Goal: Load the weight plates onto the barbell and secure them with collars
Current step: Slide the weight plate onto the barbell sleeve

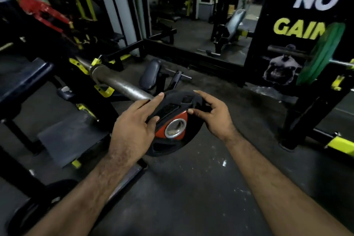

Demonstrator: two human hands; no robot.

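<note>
I hold a black weight plate (172, 145) with a red centre and a steel-ringed hole in both hands, its face tilted up towards me. My left hand (134, 126) grips its left rim, thumb on the face and index finger stretched along the edge. My right hand (214, 117) holds the upper right rim, thumb on the face and fingers behind. The barbell's bare steel sleeve (118, 82) runs from the rack at upper left down to the plate; its tip is hidden behind my left hand and the plate. I see no collar.
A dark padded bench (24, 74) and yellow rack hooks (103, 90) stand at left. At right, a green plate (321, 53) sits on another bar before a black lettered wall (306, 5). A dark plate (38, 207) lies at bottom left. Rubber floor (191, 188) lies below.
</note>
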